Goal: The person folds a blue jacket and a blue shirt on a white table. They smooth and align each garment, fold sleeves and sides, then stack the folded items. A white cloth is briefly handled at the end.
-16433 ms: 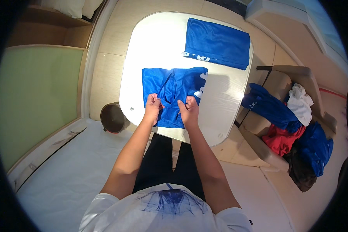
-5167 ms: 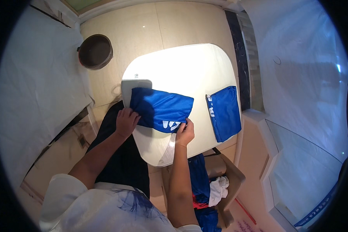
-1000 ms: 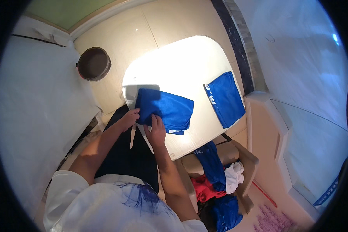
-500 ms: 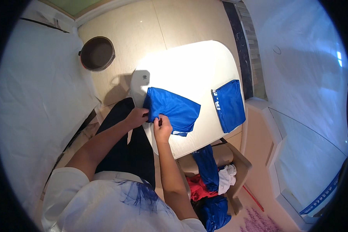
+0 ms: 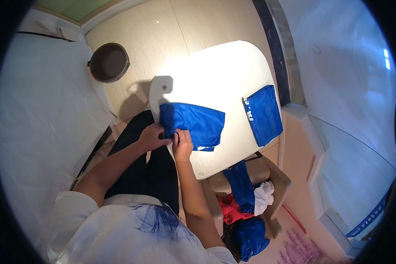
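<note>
A blue garment [image 5: 193, 123] of thin, shiny cloth lies partly folded on the near left part of the white table [image 5: 215, 70], a bit of white print showing at its near edge. My left hand [image 5: 152, 137] pinches its left near corner at the table's edge. Just to the right, my right hand [image 5: 183, 146] grips the same near edge between thumb and fingers. The fingertips are partly hidden in the cloth. Toward the table's right side rests a second blue garment [image 5: 266, 116], folded into a flat rectangle, with white print along its left edge.
Right of me, a brown chair [image 5: 277, 176] holds a heap of blue, red and white clothes [image 5: 240, 198]. A dark round bin [image 5: 109, 63] stands on the floor at the far left. White sheeting [image 5: 44, 119] hangs on the left, with a pale wall [image 5: 290, 154] at the right.
Both hands have drawn the garment's near left edge slightly down and left, and its top fold lies flatter. The whole view has shifted a little.
</note>
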A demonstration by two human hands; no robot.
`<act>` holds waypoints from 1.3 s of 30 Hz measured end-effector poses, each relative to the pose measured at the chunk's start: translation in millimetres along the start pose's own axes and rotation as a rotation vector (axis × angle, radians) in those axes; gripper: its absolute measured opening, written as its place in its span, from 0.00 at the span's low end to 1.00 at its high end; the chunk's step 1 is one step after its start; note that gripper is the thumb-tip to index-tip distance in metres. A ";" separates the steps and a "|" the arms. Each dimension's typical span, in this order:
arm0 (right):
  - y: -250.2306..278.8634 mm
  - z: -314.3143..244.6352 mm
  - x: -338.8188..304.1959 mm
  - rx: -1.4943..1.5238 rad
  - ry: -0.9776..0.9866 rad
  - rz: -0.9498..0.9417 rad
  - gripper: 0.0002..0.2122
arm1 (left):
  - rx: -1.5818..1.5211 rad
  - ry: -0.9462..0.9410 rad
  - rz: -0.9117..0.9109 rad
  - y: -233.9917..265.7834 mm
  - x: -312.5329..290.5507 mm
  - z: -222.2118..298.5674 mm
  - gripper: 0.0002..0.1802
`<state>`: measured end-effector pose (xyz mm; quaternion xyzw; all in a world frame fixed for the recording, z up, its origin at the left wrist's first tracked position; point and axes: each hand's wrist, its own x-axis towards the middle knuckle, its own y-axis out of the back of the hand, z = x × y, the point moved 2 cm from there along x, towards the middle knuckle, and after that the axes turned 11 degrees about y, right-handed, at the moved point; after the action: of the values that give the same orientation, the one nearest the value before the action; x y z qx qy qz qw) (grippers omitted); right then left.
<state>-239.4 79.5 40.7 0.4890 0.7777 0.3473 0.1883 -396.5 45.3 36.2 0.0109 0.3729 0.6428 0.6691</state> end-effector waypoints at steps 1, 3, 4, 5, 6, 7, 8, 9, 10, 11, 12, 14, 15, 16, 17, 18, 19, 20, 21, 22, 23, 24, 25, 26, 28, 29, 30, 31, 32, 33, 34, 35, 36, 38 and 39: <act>2.4 2.8 -2.7 0.008 0.017 -0.018 0.11 | -0.045 0.107 0.018 -2.7 -0.8 -5.2 0.16; 10.8 10.1 -10.1 -0.002 0.086 -0.048 0.14 | -0.109 0.237 0.067 -8.4 -3.9 -11.7 0.15; 18.6 13.7 -14.7 -0.054 0.095 -0.042 0.16 | -0.131 0.262 0.097 -10.3 -6.1 -9.4 0.14; 26.3 17.3 -18.6 -0.106 0.104 -0.034 0.18 | -0.135 0.284 0.115 -11.5 -7.6 -7.1 0.14; 35.5 21.4 -22.9 -0.190 0.069 -0.006 0.21 | -0.140 0.305 0.132 -12.8 -9.6 -4.5 0.14; 43.6 28.2 -27.2 -0.282 0.025 0.015 0.24 | -0.127 0.325 0.135 -12.8 -12.1 -0.4 0.14; 52.0 35.1 -31.6 -0.372 -0.023 0.031 0.27 | -0.078 0.276 0.170 -13.7 -15.0 3.3 0.14; 59.0 44.9 -35.0 -0.459 -0.062 0.054 0.27 | -0.027 0.230 0.209 -13.9 -18.3 6.3 0.13; 64.1 58.8 -38.4 -0.505 -0.099 0.065 0.28 | 0.061 0.113 0.282 -15.4 -21.9 10.1 0.13; 69.7 70.0 -41.3 -0.538 -0.133 0.079 0.28 | 0.136 -0.022 0.310 -17.3 -22.4 17.3 0.14; 73.2 80.4 -44.3 -0.530 -0.156 0.095 0.28 | 0.212 -0.156 0.346 -19.2 -23.5 24.8 0.15; 80.9 91.8 -42.0 -0.485 -0.195 0.113 0.25 | 0.327 -0.399 0.328 -28.3 -17.1 52.2 0.18; 84.1 96.9 -40.6 -0.460 -0.212 0.121 0.24 | 0.375 -0.490 0.320 -34.6 -13.9 63.5 0.20; 83.0 107.5 -43.3 -0.376 -0.263 0.126 0.23 | 0.399 -0.529 0.309 -44.6 -8.0 74.3 0.20; 80.7 114.2 -46.1 -0.344 -0.265 0.164 0.20 | 0.416 -0.525 0.290 -55.6 -2.0 80.5 0.19; 77.9 120.4 -49.3 -0.310 -0.268 0.202 0.17 | 0.434 -0.521 0.270 -66.4 3.5 86.4 0.19; 74.9 127.6 -52.5 -0.277 -0.268 0.240 0.14 | 0.445 -0.475 0.245 -81.6 11.8 86.0 0.17; 73.0 130.5 -54.0 -0.216 -0.300 0.282 0.12 | 0.453 -0.461 0.218 -90.6 16.6 85.1 0.16; 72.4 132.1 -57.3 -0.179 -0.315 0.318 0.11 | 0.460 -0.447 0.192 -99.6 21.3 84.4 0.14; 73.8 133.4 -59.3 -0.148 -0.328 0.360 0.09 | 0.460 -0.473 0.162 -105.3 25.4 86.2 0.12; 75.1 134.6 -61.0 -0.116 -0.340 0.402 0.08 | 0.455 -0.503 0.146 -110.7 25.9 88.2 0.11; 78.1 134.5 -64.4 -0.127 -0.329 0.429 0.07 | 0.448 -0.532 0.128 -116.1 25.6 90.3 0.09; 79.3 134.2 -68.2 -0.123 -0.351 0.426 0.07 | 0.441 -0.560 0.123 -119.8 21.3 92.6 0.08; 80.9 134.1 -71.8 -0.120 -0.372 0.424 0.06 | 0.450 -0.576 0.107 -124.4 17.2 92.3 0.07; 83.2 134.6 -80.5 -0.123 -0.419 0.367 0.06 | 0.484 -0.596 0.066 -133.3 10.3 89.2 0.06; 84.1 135.0 -84.7 -0.138 -0.414 0.340 0.06 | 0.508 -0.609 0.054 -136.8 6.5 85.6 0.05; 86.0 135.4 -87.5 -0.181 -0.352 0.315 0.06 | 0.532 -0.622 0.041 -139.8 2.1 81.8 0.05; 89.0 137.4 -89.6 -0.199 -0.307 0.305 0.07 | 0.551 -0.645 0.043 -141.6 -1.6 82.1 0.04; 90.9 138.8 -91.3 -0.216 -0.262 0.295 0.07 | 0.551 -0.642 0.007 -141.5 -5.9 80.5 0.04; 92.3 140.5 -92.9 -0.206 -0.234 0.301 0.08 | 0.552 -0.636 -0.027 -140.9 -10.6 78.6 0.05; 94.3 142.2 -92.0 -0.194 -0.231 0.343 0.08 | 0.531 -0.610 -0.101 -137.1 -14.7 76.9 0.05; 97.2 141.9 -90.0 -0.180 -0.228 0.386 0.09 | 0.484 -0.578 -0.074 -126.3 -15.5 76.8 0.07; 95.8 141.0 -85.5 -0.158 -0.247 0.461 0.09 | 0.433 -0.545 -0.046 -116.3 -16.3 76.8 0.08; 97.4 131.1 -65.5 -0.054 -0.346 0.439 0.12 | 0.305 -0.455 0.194 -83.8 -16.0 74.9 0.13; 98.6 125.7 -55.3 -0.004 -0.397 0.430 0.15 | 0.270 -0.340 0.357 -73.6 -13.3 65.6 0.17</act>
<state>-72.9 102.5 23.0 0.7005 0.6036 0.2783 0.2598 -298.7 51.5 53.6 0.2729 0.3297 0.6840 0.5908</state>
